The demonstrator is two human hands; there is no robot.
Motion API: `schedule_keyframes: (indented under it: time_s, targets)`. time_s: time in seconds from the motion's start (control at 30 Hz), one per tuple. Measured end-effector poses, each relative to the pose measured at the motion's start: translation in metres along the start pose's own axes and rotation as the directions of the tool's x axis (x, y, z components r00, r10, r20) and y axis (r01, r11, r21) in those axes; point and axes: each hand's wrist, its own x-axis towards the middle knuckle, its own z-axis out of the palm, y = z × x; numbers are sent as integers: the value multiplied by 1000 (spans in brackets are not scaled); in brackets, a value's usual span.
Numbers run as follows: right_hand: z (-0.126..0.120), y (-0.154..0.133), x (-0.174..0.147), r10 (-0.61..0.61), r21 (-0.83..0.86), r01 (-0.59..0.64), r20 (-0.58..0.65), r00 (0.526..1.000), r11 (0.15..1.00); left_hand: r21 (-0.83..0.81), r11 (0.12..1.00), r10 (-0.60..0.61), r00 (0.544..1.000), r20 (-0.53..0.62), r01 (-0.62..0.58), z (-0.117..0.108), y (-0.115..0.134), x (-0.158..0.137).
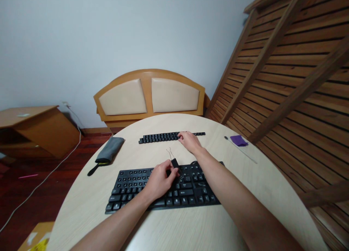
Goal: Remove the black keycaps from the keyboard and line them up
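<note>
My left hand [163, 176] is closed around a wire keycap puller [175, 163], its black handle between thumb and fingers and its thin wire ends pointing away from me. Beneath that hand lies a black keyboard [159, 203], whose upper left rows show bare switches where caps are off; other keys still carry their caps. Farther back, loose black keycaps [160, 137] are lined up in rows on the table. My right hand [189, 141] is over the right part of these rows, fingers pinched at a keycap [179, 137] that they partly cover.
A grey pouch [110, 150] with a black strap lies at the left of the round table [267, 193]. On the right are a purple cloth [239, 140] and a thin brush [240, 149]. Slatted wood [289, 80] leans close along the right side.
</note>
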Motion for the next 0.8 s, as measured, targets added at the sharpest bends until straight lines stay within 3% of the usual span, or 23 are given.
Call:
schedule_keyframes:
  time_s: [0.17, 0.37, 0.6, 0.8]
  targets:
    - [-10, -5, -2, -18, 0, 18, -21, 1000, 1000, 6, 1000, 6, 1000, -6, -6, 0, -1, 0]
    - [-48, -13, -12, -81, 12, 81, 53, 995, 997, 12, 1000, 16, 1000, 10, -16, -1, -1, 1]
    - [-83, -25, -78, -245, 152, 217, 199, 949, 964, -1, 999, 44, 999, 26, -44, -3, 1, 0]
    - [-82, -21, -121, -396, 386, 284, 251, 883, 878, -4, 999, 46, 998, 37, -46, -5, 4, -1]
